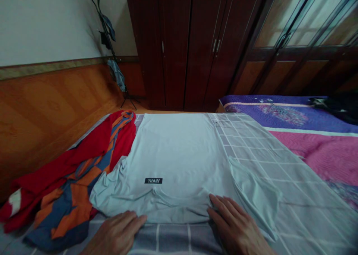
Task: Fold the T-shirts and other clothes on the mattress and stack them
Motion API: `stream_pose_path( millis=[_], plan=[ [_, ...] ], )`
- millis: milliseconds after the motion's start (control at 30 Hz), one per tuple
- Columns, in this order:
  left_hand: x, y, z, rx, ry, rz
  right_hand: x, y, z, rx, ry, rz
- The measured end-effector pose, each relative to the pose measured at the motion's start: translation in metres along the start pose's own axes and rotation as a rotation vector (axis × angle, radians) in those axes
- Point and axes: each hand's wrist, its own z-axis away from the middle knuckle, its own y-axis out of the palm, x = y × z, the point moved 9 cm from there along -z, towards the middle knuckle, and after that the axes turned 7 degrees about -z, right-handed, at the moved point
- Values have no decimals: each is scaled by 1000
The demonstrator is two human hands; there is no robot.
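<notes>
A pale grey-white T-shirt (181,150) lies spread on the grey checked bed sheet (257,146), its neckline toward me and a small black label on its chest. At the left end of its near edge, my left hand (119,229) rests flat with fingers extended, holding nothing. My right hand (235,225) lies on the shirt's near right part, fingers stretched out and slightly apart. One sleeve is bunched at the left; the other spreads out at the right.
Red clothing (64,165) and an orange-and-blue garment (72,199) lie left of the shirt. Beyond stand a dark wardrobe (179,53) and a coat stand (112,49). A purple and pink bed cover (307,135) is at the right.
</notes>
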Motion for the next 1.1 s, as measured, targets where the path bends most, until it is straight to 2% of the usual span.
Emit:
stream_pose_path(
  millis=[67, 233, 333, 467, 533, 667, 767, 867, 933, 1000, 1100],
  plan=[
    [1, -9, -8, 41, -35, 62, 5, -10, -10, -49, 39, -19],
    [-13, -9, -11, 200, 34, 179, 25, -6, -15, 33, -25, -56],
    [-10, -5, -15, 184, 8, 239, 23, -5, -19, 3, 1, -110],
    [-5, 0, -24, 186, -34, 317, 3, -7, -31, -41, 171, -313],
    [-5, 1, -26, 196, -34, 311, -4, -5, -34, -23, 238, -363],
    [-10, 2, -21, 177, 1, 244, 6, -1, -35, 25, 183, -287],
    [-1, -1, -18, 87, -91, 200, 15, 5, -34, 70, 137, -229],
    [21, -4, -21, -11, -247, 163, 6, 10, -37, 74, 214, -182],
    [34, 4, -27, 11, -338, 177, -8, 11, -42, 61, 311, -116],
    [43, 15, -34, 84, -402, 219, -21, 15, -46, 85, 385, -93],
    [44, 19, -40, 191, -432, 317, -24, 11, -49, 103, 393, -212]
  ],
)
